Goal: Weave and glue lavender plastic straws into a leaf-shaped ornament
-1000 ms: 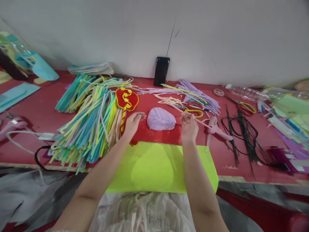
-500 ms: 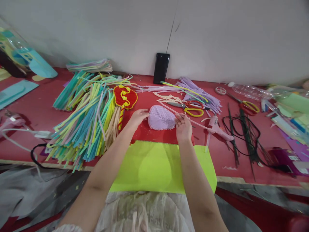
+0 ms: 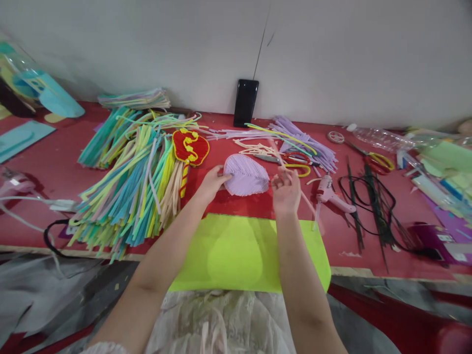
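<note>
A lilac leaf-shaped piece made of pipe cleaners (image 3: pixel 246 174) lies on the red table (image 3: pixel 47 172), just beyond a yellow-green foam sheet (image 3: pixel 250 250). My left hand (image 3: pixel 211 184) grips the piece's left edge with its fingers closed on it. Just right of the piece, my right hand (image 3: pixel 285 191) pinches a long pale pink pipe cleaner (image 3: pixel 309 204). The strand is blurred and slants from above the hand down to the right.
A big heap of coloured pipe cleaners (image 3: pixel 129 182) and a red-and-yellow ornament (image 3: pixel 190 147) lie to the left. Scissors (image 3: pixel 297 164), a pink glue gun (image 3: pixel 332 194), lilac strands (image 3: pixel 308 142) and black wires (image 3: pixel 368 206) lie to the right. A phone (image 3: pixel 246 103) leans on the wall.
My left hand moved right and closed on the lilac piece's edge. My right hand picked up a pink pipe cleaner and lifted it beside the piece.
</note>
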Demonstrator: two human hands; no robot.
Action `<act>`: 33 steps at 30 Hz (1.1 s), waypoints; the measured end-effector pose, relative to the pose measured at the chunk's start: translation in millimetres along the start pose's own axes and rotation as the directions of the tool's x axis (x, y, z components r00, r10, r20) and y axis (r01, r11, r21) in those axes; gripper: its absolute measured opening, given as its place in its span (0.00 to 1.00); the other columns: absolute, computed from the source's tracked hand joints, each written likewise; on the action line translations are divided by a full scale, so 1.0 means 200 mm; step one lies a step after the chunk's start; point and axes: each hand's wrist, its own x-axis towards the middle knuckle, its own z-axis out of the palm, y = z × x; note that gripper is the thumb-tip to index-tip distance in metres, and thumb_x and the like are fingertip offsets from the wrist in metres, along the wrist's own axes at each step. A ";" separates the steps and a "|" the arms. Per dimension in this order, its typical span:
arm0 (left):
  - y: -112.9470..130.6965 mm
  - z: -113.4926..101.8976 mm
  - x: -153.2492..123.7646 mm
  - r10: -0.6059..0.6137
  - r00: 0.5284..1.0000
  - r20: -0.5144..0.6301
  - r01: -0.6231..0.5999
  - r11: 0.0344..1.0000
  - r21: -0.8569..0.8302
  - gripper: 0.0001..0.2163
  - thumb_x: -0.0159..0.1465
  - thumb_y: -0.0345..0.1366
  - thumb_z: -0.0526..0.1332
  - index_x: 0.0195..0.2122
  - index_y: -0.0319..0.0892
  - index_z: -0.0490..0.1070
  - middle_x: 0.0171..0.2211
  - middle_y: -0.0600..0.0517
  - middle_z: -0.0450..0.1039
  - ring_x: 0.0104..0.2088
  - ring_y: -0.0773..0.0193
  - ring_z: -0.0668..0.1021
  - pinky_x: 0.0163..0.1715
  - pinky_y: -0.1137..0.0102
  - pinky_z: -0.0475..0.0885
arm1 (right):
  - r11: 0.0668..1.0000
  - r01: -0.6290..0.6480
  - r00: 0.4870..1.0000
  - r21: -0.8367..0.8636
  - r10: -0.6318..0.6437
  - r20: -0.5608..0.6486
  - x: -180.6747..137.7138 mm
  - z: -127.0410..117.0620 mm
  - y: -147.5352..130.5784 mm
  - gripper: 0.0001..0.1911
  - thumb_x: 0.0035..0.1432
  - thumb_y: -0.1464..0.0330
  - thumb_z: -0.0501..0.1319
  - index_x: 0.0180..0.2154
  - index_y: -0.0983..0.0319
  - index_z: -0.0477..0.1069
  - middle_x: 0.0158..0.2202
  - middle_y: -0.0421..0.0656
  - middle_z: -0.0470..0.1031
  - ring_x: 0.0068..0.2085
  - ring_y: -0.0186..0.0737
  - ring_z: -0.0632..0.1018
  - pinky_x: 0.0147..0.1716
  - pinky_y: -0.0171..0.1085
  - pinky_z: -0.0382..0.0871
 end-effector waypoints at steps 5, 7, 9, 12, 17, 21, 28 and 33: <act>0.03 -0.08 0.04 0.161 0.978 -0.135 -0.193 0.943 -0.272 0.13 0.50 0.31 0.67 0.36 0.41 0.67 0.35 0.51 0.76 0.37 0.63 0.78 0.37 0.68 0.75 | 0.951 0.297 0.951 -0.088 -0.303 -0.064 -0.05 0.03 -0.04 0.18 0.60 0.52 0.51 0.30 0.59 0.65 0.34 0.40 0.75 0.24 0.27 0.70 0.21 0.30 0.62; 0.05 -0.10 0.06 0.226 0.956 -0.189 -0.280 0.898 -0.340 0.13 0.50 0.32 0.68 0.36 0.42 0.67 0.36 0.51 0.76 0.39 0.64 0.78 0.39 0.70 0.74 | 0.912 0.349 0.928 -0.217 -0.368 -0.057 -0.06 0.03 -0.03 0.20 0.60 0.51 0.50 0.32 0.60 0.66 0.36 0.41 0.75 0.22 0.27 0.69 0.19 0.30 0.60; 0.07 -0.12 0.06 0.279 0.935 -0.221 -0.347 0.851 -0.395 0.13 0.50 0.32 0.68 0.36 0.42 0.68 0.38 0.51 0.77 0.41 0.64 0.78 0.41 0.72 0.74 | 0.862 0.346 0.931 -0.370 -0.363 0.026 -0.07 0.04 0.00 0.21 0.60 0.50 0.50 0.33 0.60 0.69 0.36 0.42 0.74 0.22 0.27 0.69 0.19 0.31 0.60; 0.08 -0.13 0.06 0.319 0.917 -0.239 -0.394 0.808 -0.437 0.12 0.50 0.33 0.69 0.35 0.42 0.69 0.40 0.50 0.77 0.44 0.64 0.78 0.43 0.72 0.73 | 0.694 0.353 0.934 -0.628 -0.226 0.276 -0.09 0.04 0.06 0.23 0.61 0.50 0.50 0.35 0.61 0.73 0.32 0.41 0.74 0.24 0.30 0.71 0.23 0.32 0.64; 0.09 -0.13 0.04 0.355 0.910 -0.216 -0.415 0.801 -0.431 0.12 0.51 0.33 0.69 0.35 0.42 0.70 0.42 0.49 0.77 0.48 0.61 0.77 0.46 0.71 0.73 | 0.386 0.606 0.766 -0.696 -0.047 0.641 -0.15 0.07 0.20 0.18 0.55 0.52 0.60 0.36 0.59 0.77 0.37 0.45 0.74 0.39 0.41 0.76 0.42 0.40 0.69; 0.10 -0.11 0.03 0.366 0.912 -0.184 -0.409 0.803 -0.432 0.12 0.51 0.34 0.69 0.36 0.42 0.70 0.42 0.49 0.77 0.48 0.60 0.78 0.45 0.70 0.74 | 0.253 0.727 0.657 -0.638 0.013 0.754 -0.17 0.08 0.28 0.15 0.53 0.55 0.64 0.37 0.58 0.77 0.37 0.47 0.73 0.40 0.45 0.75 0.44 0.43 0.69; 0.08 -0.08 0.01 0.359 0.926 -0.114 -0.373 0.827 -0.422 0.13 0.51 0.34 0.70 0.35 0.42 0.69 0.38 0.51 0.76 0.41 0.64 0.79 0.38 0.74 0.73 | 0.198 0.739 0.656 -0.644 0.009 0.755 -0.16 0.08 0.31 0.09 0.59 0.63 0.60 0.30 0.59 0.76 0.32 0.45 0.73 0.36 0.43 0.73 0.40 0.42 0.68; 0.08 -0.07 0.01 0.344 0.934 -0.100 -0.351 0.825 -0.442 0.13 0.50 0.33 0.70 0.35 0.41 0.69 0.35 0.52 0.75 0.36 0.67 0.78 0.34 0.75 0.73 | 0.256 0.672 0.722 -0.695 -0.018 0.692 -0.13 0.07 0.30 0.08 0.57 0.63 0.61 0.28 0.59 0.74 0.32 0.44 0.71 0.36 0.42 0.73 0.39 0.41 0.68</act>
